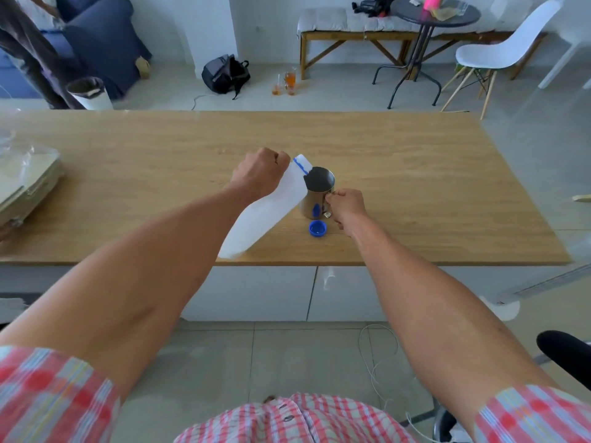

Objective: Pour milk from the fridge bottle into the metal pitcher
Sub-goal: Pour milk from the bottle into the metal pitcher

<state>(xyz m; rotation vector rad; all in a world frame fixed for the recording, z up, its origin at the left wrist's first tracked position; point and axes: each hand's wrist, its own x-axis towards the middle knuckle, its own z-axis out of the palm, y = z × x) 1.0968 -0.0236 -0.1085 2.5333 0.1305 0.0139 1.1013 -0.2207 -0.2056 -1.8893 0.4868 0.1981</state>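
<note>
- The left hand (257, 174) grasps the upper part of a white translucent plastic milk bottle (265, 215) with a blue ring at its neck; the fingers curl around the far side of it.
- The bottle is tilted, bottom toward the person and raised above the table edge, and its open mouth is over the rim of a shiny round metal pitcher (315, 193).
- The pitcher stands upright on a long light-brown wooden table (415, 187), near the middle of it. It is not possible to see if milk flows, and the inside of the pitcher looks dark.
- The right hand (347, 207) is closed around the handle of the pitcher, on its right side.
- A round blue plastic cap (318, 227) lies on the table just in front of the pitcher, open side up, apart from both hands.
- At the left edge of the table lies a stack of flat pale boards under clear plastic (25, 180).
- Behind the table are a white plastic chair (505, 49), a black backpack (224, 75) on the floor and a wooden bench with a grey cushion (348, 27).
</note>
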